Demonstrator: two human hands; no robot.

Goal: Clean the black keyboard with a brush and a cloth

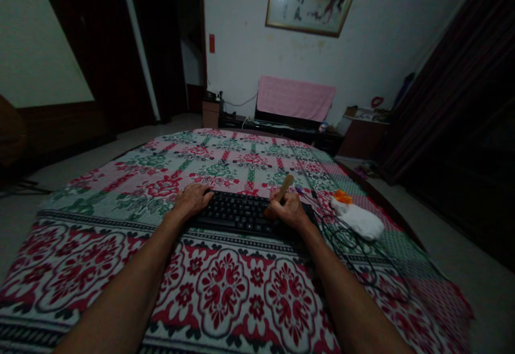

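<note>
A black keyboard (237,213) lies on a bed covered with a red, green and white flowered spread (217,284). My left hand (192,200) rests on the keyboard's left end, its fingers curled over the edge. My right hand (287,209) is closed round the wooden handle of a brush-like tool (282,190) that points up and away over the keyboard's right end. The tool's working tip is hidden behind my fingers.
The keyboard's dark cable (350,246) loops on the spread to the right. Next to it lies a white cloth with an orange piece (358,217). Beyond the bed stand a low dark cabinet draped in pink cloth (295,99) and a wooden side table (362,131).
</note>
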